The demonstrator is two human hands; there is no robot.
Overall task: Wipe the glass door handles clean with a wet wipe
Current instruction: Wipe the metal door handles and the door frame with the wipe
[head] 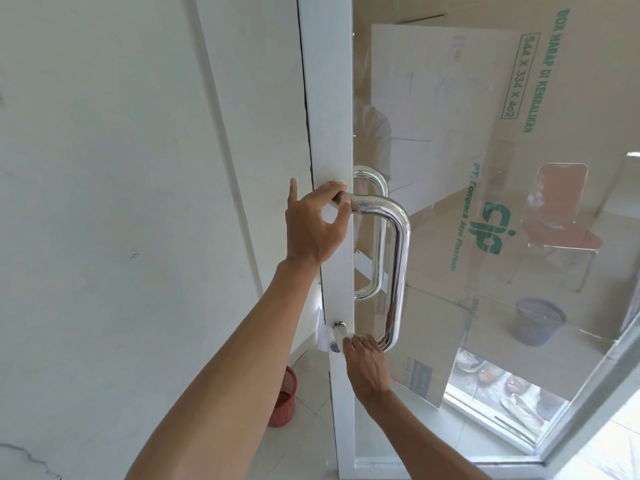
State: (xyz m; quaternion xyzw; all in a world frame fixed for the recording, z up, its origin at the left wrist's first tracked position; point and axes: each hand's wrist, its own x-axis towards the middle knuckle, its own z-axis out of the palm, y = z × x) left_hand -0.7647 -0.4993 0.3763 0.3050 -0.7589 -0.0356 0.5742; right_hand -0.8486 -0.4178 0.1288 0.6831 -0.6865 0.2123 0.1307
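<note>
Forearms reach up from bottom edge. My L hand (313, 223) pinches upper bar of chrome door handle (398, 258), thumb & fingers curled round it beside white frame (329, 98). R hand (367, 362) at lower bar, fingers curled on wet wipe (347, 341), mostly hidden. Red basket (285, 398) on floor.

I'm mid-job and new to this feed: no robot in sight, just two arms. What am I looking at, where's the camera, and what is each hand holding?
There is no machine: these are a person's bare arms, filmed by one wide-angle camera worn on the head, looking down. The left hand grips the upper end of the chrome door handle on the glass door. The right hand holds what looks like a white wet wipe at the handle's lower end. A red basket stands on the floor.
</note>
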